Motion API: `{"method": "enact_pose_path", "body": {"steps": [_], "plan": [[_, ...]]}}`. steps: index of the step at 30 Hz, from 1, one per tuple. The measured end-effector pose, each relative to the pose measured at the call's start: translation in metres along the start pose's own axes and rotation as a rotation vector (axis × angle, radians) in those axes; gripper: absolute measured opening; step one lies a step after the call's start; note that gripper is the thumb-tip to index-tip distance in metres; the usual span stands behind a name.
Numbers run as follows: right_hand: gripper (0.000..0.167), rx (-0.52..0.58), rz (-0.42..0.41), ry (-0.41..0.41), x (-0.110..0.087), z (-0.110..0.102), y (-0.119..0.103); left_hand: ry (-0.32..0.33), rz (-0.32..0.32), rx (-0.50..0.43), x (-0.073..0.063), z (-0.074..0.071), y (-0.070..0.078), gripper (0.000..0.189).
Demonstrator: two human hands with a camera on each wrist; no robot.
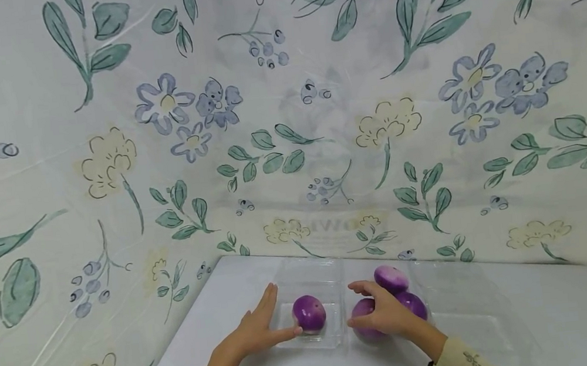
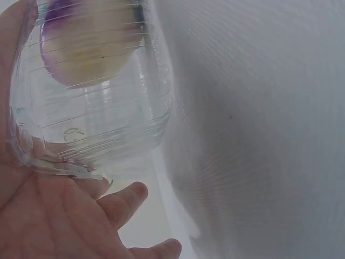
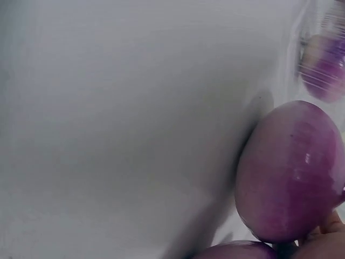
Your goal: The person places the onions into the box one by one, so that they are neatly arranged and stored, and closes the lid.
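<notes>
A glossy purple onion sits in a clear plastic clamshell box. Along the box's left side lies my left hand, fingers extended, thumb stretched across its front edge. In the left wrist view the palm is against the box wall, and the onion shows pale through the ribbed plastic. Right of the box, my right hand curves its thumb and index finger round a second purple onion. Two more onions, one behind and one partly covered by that hand, lie close together.
The box's clear lid stands open at the back. Another clear plastic box lies to the right of the loose onions. A white table carries everything, and a flower-printed curtain hangs behind it.
</notes>
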State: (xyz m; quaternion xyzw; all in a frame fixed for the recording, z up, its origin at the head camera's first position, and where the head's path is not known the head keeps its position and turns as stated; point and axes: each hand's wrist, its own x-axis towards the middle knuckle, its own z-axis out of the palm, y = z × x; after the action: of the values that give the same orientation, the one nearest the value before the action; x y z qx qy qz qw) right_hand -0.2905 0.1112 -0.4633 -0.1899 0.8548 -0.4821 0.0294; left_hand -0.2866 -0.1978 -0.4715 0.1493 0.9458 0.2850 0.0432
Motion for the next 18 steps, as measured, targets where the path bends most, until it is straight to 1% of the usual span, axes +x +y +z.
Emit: {"method": "enact_pose_path", "body": {"steps": [4,8,14,18], "plan": [[0.079,0.009,-0.001,0.004,0.0003,0.0016,0.0031,-0.002,-0.002,0.0,0.0003,-0.0001,0.0014,0.117],[0.077,0.0,-0.016,0.013,0.0012,0.0021,0.0038,-0.001,0.001,-0.007,-0.0001,-0.0013,0.0024,0.117],[0.077,-0.034,-0.001,0.015,0.0006,-0.0015,0.0009,0.001,0.005,-0.013,0.0001,-0.0008,0.0024,0.116],[0.077,-0.026,0.009,0.012,0.0001,-0.0032,-0.0003,-0.003,0.001,-0.011,0.0,-0.001,0.0037,0.116]]}}
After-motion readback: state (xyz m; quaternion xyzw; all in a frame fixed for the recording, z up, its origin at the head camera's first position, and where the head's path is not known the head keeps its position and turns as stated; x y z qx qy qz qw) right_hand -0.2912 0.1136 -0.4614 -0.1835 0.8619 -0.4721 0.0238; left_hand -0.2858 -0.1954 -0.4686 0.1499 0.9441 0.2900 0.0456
